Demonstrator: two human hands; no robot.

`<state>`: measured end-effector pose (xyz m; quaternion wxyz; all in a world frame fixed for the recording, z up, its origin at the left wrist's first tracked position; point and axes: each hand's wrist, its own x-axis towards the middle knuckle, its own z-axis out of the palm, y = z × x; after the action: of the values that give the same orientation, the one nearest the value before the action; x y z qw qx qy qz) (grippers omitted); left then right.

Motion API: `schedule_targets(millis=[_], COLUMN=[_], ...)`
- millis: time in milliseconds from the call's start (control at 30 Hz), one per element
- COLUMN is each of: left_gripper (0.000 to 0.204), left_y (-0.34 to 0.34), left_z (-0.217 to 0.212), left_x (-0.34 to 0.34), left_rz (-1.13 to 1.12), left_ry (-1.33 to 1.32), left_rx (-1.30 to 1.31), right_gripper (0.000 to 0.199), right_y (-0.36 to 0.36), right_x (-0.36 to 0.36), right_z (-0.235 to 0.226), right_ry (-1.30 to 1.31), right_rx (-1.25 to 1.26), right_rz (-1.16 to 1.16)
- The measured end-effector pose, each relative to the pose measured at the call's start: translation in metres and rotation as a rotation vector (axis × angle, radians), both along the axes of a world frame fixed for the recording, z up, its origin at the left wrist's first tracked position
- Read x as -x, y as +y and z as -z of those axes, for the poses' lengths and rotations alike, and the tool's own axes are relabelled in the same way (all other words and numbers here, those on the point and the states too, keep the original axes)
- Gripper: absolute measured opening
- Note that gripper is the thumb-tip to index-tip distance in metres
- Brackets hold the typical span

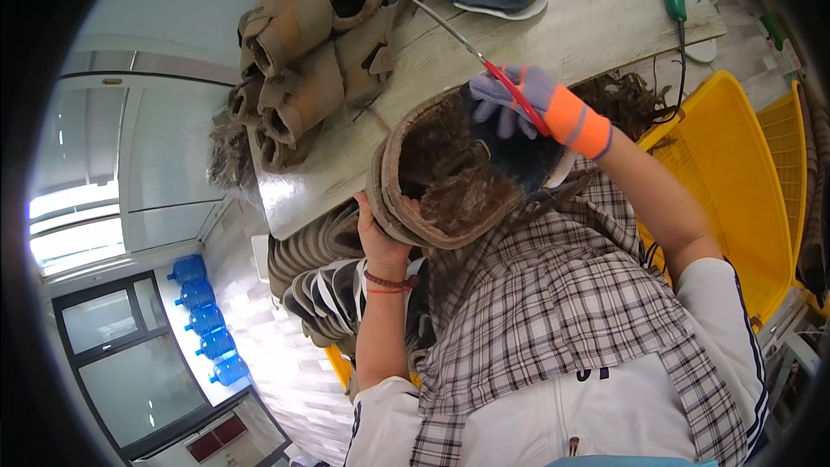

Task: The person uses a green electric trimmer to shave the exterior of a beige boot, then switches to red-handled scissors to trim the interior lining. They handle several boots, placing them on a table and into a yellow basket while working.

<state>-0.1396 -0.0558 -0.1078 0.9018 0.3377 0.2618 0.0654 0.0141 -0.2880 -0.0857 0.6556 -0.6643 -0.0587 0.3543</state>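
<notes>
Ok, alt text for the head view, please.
A person's bare left hand holds a furry brown piece, while the gloved right hand grips a red-handled metal tool. Brown strapped items are heaped on the pale table.

The left forearm [380, 333] rises from the near side toward the far, its wrist [386, 270] encircled by a beaded bracelet [389, 282] and a thin red cord [388, 291]; the bare left hand [380, 242] is bent in a grip, one digit extended farward. The right forearm [657, 195] slants from near right toward far left, elbow bent, ending in the gloved right hand [541, 89], which lies farther away, its fingers curved leftward and nearward.
</notes>
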Motion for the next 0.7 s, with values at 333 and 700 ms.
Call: schedule_targets(millis=[333, 700], left_gripper=[0.052, 0.055], left_y=[0.015, 0.038], left_z=[0.012, 0.050], left_x=[0.017, 0.025], left_rz=[0.097, 0.252], left_ry=[-0.075, -0.317], left_rx=[-0.078, 0.035], right_gripper=[0.033, 0.029], right_y=[-0.047, -0.015], right_x=[0.049, 0.052], right_z=[-0.028, -0.008], right_ry=[-1.145, -1.090], right_rx=[0.850, 1.011], right_rz=[-0.418, -0.658])
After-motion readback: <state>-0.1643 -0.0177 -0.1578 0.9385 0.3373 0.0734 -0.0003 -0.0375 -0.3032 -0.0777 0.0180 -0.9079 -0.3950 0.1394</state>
